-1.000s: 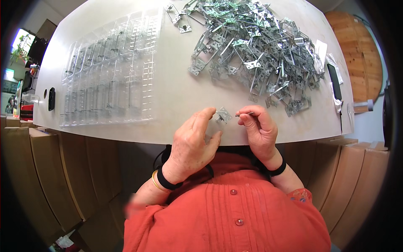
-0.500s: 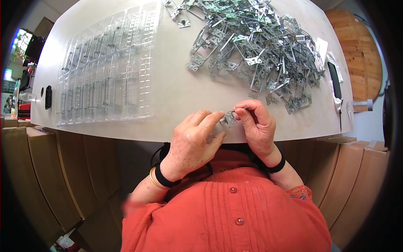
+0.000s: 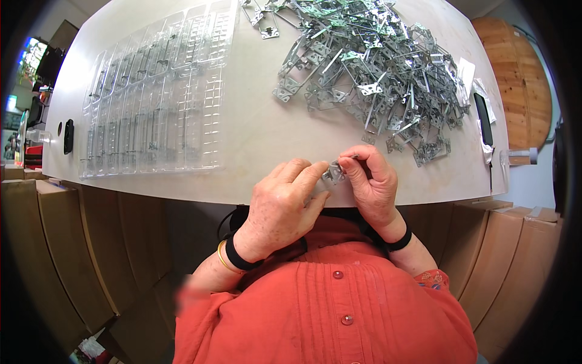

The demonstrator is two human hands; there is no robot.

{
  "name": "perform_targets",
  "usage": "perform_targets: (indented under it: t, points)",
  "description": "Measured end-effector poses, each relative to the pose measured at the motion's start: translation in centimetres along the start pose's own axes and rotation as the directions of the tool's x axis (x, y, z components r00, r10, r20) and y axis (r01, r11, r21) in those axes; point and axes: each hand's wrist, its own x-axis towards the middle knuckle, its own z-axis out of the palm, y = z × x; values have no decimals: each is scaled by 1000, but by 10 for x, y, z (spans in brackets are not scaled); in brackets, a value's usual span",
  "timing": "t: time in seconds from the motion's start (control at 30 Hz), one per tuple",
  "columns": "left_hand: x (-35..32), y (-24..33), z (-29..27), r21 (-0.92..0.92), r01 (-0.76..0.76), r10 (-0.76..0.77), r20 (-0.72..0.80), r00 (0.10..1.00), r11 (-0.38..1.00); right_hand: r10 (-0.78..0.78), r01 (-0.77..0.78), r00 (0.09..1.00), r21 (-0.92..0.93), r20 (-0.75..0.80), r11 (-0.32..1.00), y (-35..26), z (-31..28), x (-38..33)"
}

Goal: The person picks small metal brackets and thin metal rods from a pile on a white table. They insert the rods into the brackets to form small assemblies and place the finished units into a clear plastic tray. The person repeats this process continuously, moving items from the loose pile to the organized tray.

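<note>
Near the table's front edge, a small metal bracket part (image 3: 334, 173) is held between my two hands. My left hand (image 3: 284, 197) is closed on its left side, fingers and thumb pinching it. My right hand (image 3: 371, 181) pinches its right end between thumb and forefinger. The fingers cover much of the part, so its full shape is hidden. Beyond the hands lies a large heap of similar grey metal parts (image 3: 376, 89), with thin rods and punched plates tangled together. At the left rests a clear plastic tray (image 3: 213, 121) with long compartments, several holding metal parts.
A few loose metal parts (image 3: 269, 33) lie at the far middle. A dark phone-like object (image 3: 483, 118) rests on white wrapping at the right edge, and a black object (image 3: 69, 137) at the left edge. Cardboard boxes (image 3: 57, 242) stand below the table on both sides.
Both hands stay almost in place, still on the metal bracket part. My left hand's fingers have shifted very slightly to the right. The view has tilted a little.
</note>
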Motion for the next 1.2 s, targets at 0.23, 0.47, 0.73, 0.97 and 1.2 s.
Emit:
perform_targets:
  t: [0.23, 0.47, 0.73, 0.97, 1.2]
  points:
    - [0, 0, 0, 8, -10, 10, 3, 1000, 1000, 5, -5, 1000, -15, -6, 1000, -3, 1, 1]
    - [0, -1, 0, 9, -15, 15, -2, 1000, 1000, -49, 49, 999, -53, -6, 997, -1, 0, 1]
    - [-1, -2, 1, 12, -14, 14, -5, 1000, 1000, -33, 33, 999, -34, -5, 999, -3, 1, 2]
    - [-1, -2, 0, 12, -16, 16, 1, 1000, 1000, -51, 51, 999, -20, -7, 999, -2, 1, 2]
    - [-1, -2, 0, 8, -20, 19, 1, 1000, 1000, -95, 93, 995, -53, -27, 994, -3, 3, 3]
